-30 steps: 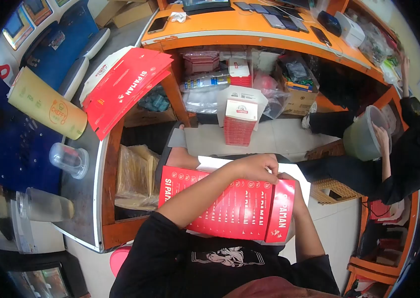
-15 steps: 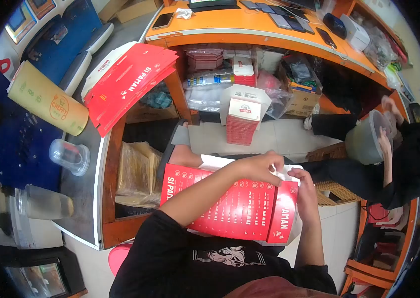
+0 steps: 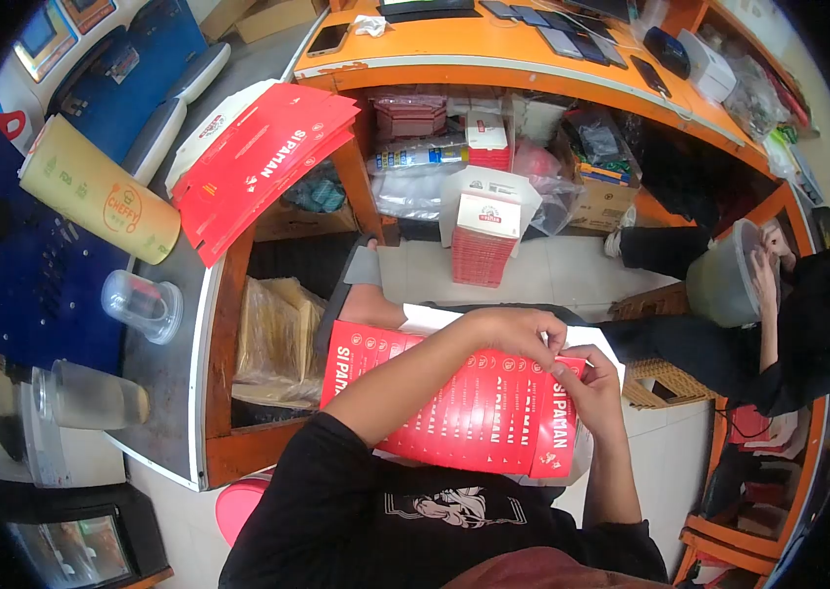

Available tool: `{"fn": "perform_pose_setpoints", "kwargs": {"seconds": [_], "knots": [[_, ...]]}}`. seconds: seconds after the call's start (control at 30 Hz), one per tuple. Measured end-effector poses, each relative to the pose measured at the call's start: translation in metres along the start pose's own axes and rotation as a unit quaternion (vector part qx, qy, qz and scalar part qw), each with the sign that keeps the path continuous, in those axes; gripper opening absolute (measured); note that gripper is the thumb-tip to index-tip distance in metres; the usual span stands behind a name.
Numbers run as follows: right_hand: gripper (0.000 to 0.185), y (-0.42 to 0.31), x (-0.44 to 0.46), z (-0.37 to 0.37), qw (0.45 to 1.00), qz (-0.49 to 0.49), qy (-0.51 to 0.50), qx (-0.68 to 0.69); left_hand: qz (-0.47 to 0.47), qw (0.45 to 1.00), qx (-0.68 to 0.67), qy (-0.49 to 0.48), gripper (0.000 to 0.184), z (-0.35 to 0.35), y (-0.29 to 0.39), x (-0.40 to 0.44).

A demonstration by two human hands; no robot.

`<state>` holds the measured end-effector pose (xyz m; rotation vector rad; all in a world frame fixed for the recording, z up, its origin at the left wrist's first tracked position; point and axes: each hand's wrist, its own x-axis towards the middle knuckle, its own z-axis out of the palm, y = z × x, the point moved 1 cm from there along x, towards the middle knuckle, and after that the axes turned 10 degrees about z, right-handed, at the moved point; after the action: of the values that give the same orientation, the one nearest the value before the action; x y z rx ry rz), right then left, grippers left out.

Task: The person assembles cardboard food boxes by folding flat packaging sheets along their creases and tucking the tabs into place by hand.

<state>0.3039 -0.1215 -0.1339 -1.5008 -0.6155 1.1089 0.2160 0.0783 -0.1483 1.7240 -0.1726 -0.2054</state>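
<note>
A fanned row of flat red cartons (image 3: 415, 402) printed "SI PAMAN" lies across my lap. At its right end, the top red carton (image 3: 554, 432) is between my hands. My left hand (image 3: 523, 334) reaches over the row, its fingertips pinching that carton's upper edge. Close beside it, my right hand (image 3: 591, 385) grips the upper right corner between thumb and fingers. White carton flaps (image 3: 603, 339) show behind my fingers. The fingers partly hide the edge they hold.
A stack of folded red boxes (image 3: 481, 250) stands on the floor ahead. More red cartons (image 3: 267, 162), a yellow-green cup (image 3: 101, 191) and a clear lidded cup (image 3: 143, 306) rest on the grey counter at left. At right, another person holds a clear tub (image 3: 724, 280) near a wicker basket (image 3: 665, 385).
My hands have come together at the carton's upper edge, the right thumb now over its corner. The end carton lies flatter. The other person's hands have moved together on the tub.
</note>
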Motion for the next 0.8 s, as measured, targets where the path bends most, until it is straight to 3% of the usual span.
{"fn": "perform_pose_setpoints", "kwargs": {"seconds": [0.1,0.2,0.33,0.47,0.53,0.63,0.7,0.8], "knots": [[0.015,0.001,0.001,0.006,1.000,-0.006,0.002,-0.010,0.015,0.999,0.033,0.016,0.025,0.000,-0.004,0.000],[0.011,0.004,0.000,0.026,0.994,-0.058,0.086,-0.031,-0.004,0.999,0.049,0.017,0.029,0.001,-0.008,0.002],[0.020,0.016,0.011,0.017,0.995,-0.023,0.090,-0.047,-0.042,0.999,0.025,0.003,0.033,-0.004,0.000,0.001],[0.034,-0.018,-0.013,0.023,0.992,0.065,0.081,0.070,0.010,0.980,0.146,0.136,0.035,0.008,0.031,-0.020],[0.050,0.005,-0.029,-0.003,0.996,0.044,0.024,0.067,0.051,0.937,0.267,0.217,0.039,0.022,0.055,-0.037],[0.058,0.018,-0.066,-0.024,0.995,0.046,-0.088,-0.002,0.179,0.846,0.454,0.213,0.044,0.065,0.067,-0.059],[0.059,0.017,-0.085,-0.029,0.978,0.079,-0.183,-0.054,0.236,0.864,0.429,0.119,0.044,0.102,0.067,-0.071],[0.053,0.018,-0.100,-0.040,0.939,0.161,-0.260,-0.159,0.238,0.861,0.446,0.047,0.042,0.125,0.060,-0.076]]}}
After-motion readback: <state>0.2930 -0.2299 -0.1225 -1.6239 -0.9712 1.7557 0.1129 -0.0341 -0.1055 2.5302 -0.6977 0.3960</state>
